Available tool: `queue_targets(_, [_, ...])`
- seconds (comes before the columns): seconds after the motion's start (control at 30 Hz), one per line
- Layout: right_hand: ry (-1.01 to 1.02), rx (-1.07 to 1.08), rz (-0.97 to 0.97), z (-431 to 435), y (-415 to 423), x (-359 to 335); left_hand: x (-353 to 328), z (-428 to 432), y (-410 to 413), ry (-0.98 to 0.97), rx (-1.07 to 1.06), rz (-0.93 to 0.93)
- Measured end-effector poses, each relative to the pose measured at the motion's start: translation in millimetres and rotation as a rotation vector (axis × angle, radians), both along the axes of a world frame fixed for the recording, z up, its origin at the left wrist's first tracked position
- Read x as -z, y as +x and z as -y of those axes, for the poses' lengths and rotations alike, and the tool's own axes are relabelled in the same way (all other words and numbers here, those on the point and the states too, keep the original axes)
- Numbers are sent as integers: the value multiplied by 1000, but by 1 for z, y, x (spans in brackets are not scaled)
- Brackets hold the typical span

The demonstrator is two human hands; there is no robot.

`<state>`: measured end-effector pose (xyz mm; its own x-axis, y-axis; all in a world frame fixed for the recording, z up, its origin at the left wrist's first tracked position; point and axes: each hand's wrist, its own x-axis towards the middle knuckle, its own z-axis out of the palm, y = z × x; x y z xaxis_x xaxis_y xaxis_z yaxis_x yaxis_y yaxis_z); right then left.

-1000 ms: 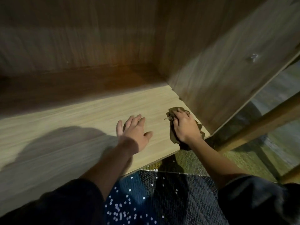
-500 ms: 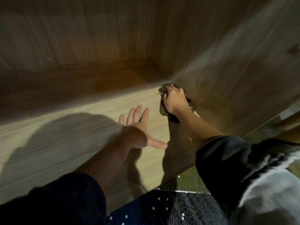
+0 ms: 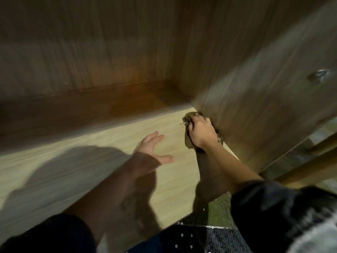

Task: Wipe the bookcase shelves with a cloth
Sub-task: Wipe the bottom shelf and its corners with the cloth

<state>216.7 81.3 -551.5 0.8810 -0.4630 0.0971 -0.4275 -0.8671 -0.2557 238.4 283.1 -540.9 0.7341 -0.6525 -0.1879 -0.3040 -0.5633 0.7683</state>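
Head view: right hand, fingers curled, grips the cloth on the shelf, pressed against the side panel. Left hand, fingers spread and holding nothing, lies over the shelf farther from the panel.

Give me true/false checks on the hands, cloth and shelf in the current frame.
1. The right hand holds the cloth down on the shelf. True.
2. The cloth lies mid-shelf, away from any wall. False: it is against the right side panel.
3. The left hand grips a second cloth. False: it holds nothing, with its fingers spread.
4. The left hand is to the left of the cloth and apart from it. True.
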Motion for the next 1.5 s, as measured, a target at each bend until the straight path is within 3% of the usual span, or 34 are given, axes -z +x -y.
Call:
queue_targets(0.07, [-3,-27,-30,0,24,0,0,-27,-3,-112,-74,75])
queue_targets(0.17, [6,-167,-55,-37,51,-2,4,-74,-15,-2,-147,300])
queue_targets(0.33, [37,-522,9,-166,64,3,7,-144,-36,133,-312,317])
queue_targets(0.57, [101,-735,77,-224,-59,6,6,-177,-77,115,-509,293])
queue_targets(0.73, [168,-845,84,-238,-157,7,-4,-194,-106,271,-549,255])
queue_targets(0.8, [288,-809,128,-222,-177,-11,-8,-195,-115,304,-490,240])
queue_targets(0.87, [366,-632,251,-181,-166,-24,-8,-192,-122,296,-428,251])
queue_targets(0.93, [276,-353,284,-124,-139,-27,-6,-187,-129,273,-387,246])
queue_targets(1.0, [186,-72,94,-74,-122,-17,-4,-182,-135,266,-363,233])
queue_targets(1.1, [134,87,-112,-57,-121,2,-2,-179,-137,264,-364,218])
queue_targets(1.17, [86,87,-73,-85,-118,4,0,-181,-137,258,-367,220])
queue_targets(1.33, [78,-197,-24,-194,-131,1,5,-182,-135,198,-406,228])
queue_targets(1.43, [199,-385,-11,-213,-144,-2,7,-180,-136,197,-419,237])
queue_targets(1.5, [289,-323,25,-194,-140,-12,8,-178,-135,204,-405,252])
